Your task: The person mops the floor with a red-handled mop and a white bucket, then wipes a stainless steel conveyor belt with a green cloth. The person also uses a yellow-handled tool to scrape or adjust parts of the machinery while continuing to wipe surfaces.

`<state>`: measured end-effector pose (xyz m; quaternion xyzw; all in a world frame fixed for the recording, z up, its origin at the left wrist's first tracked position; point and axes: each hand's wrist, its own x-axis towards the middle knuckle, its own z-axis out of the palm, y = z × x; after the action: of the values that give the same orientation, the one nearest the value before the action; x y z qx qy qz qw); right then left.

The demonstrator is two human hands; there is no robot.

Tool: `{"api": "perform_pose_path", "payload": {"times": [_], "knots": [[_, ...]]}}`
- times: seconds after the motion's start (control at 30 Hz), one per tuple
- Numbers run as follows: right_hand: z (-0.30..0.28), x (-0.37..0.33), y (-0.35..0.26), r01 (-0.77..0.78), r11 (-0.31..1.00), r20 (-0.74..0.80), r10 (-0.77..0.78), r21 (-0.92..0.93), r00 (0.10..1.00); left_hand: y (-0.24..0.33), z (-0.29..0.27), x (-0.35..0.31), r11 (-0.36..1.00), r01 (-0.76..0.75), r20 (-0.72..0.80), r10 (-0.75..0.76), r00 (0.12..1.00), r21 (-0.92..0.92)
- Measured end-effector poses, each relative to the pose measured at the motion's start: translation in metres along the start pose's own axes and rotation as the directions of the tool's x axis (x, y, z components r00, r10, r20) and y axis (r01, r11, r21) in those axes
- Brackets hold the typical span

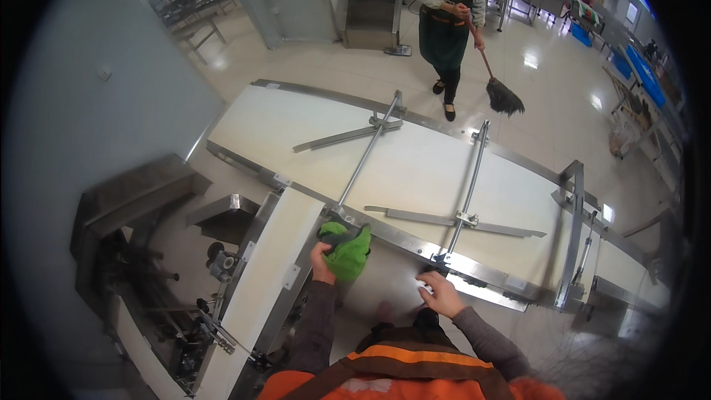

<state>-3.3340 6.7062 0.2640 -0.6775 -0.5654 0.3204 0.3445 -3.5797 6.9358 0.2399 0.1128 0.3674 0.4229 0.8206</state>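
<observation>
A bright green cloth with a dark grey part at its top is bunched in my left hand, whose fingers wrap its left side. The cloth hangs by the near corner where two conveyors meet; its exact kind I cannot make out. To the right, my right hand is held near the front edge of the wide conveyor, just below a rod clamp. Its fingers are curled in, with a small pale spot by the fingertips that is too small to name.
The wide white conveyor belt runs across in front, with metal rods and guide rails above it. A narrower belt and machinery stand at left. Beyond, a person in a dark green apron holds a mop.
</observation>
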Motion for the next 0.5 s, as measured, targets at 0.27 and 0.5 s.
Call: {"api": "perform_pose_path", "payload": {"times": [0.27, 0.5], "knots": [[0.076, 0.093, -0.009, -0.682, 0.203, 0.587, 0.375, 0.703, 0.717, 0.007, -0.002, -0.038, 0.973, 0.122, 0.186, -0.159, 0.97, 0.196], [0.066, 0.107, -0.004, -0.492, -0.102, 0.503, 0.164, 0.864, 0.849, 0.0, 0.004, -0.035, 0.805, -0.068, 0.191, -0.057, 0.98, 0.589]]}}
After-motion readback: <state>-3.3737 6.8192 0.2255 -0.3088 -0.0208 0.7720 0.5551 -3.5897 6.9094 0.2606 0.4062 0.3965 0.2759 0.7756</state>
